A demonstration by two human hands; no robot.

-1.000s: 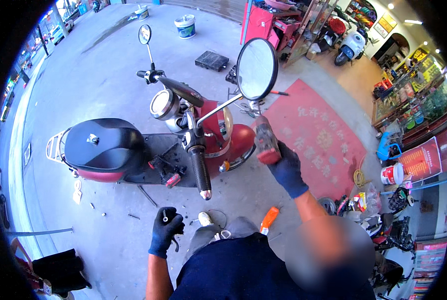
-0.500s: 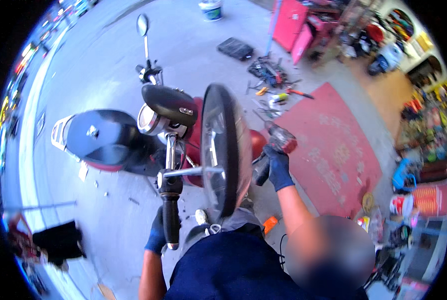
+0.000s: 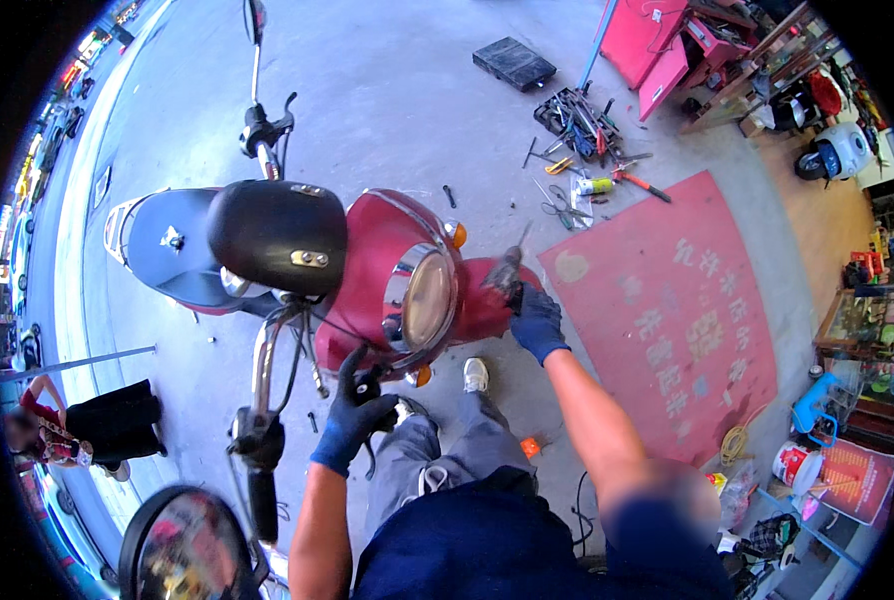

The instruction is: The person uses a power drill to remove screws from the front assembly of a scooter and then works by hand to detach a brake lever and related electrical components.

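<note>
A red scooter (image 3: 377,225) stands in front of me, its round chrome-rimmed headlight (image 3: 427,298) facing right. My right hand (image 3: 539,322), in a blue glove, is closed around a cordless drill (image 3: 502,275) beside the red front fender. The drill's bit points up and away from me. My left hand (image 3: 352,415), also gloved, is just below the headlight, near an orange turn signal (image 3: 420,376). Its fingers curl about something small and dark that I cannot make out. Left of that hand is the handlebar grip (image 3: 264,505), with a round mirror (image 3: 187,545) at the lower left.
Tools lie around an open toolbox (image 3: 577,120) on the far floor, near a closed black case (image 3: 514,63). A red mat (image 3: 667,310) covers the floor at right, with cluttered shelves (image 3: 867,330) beyond. A person (image 3: 52,425) is at the left by the street.
The handlebar and its mirror have swung toward the lower left, uncovering the headlight. My left hand has gone from beside the grip to below the headlight; the drill has shifted left toward the fender.
</note>
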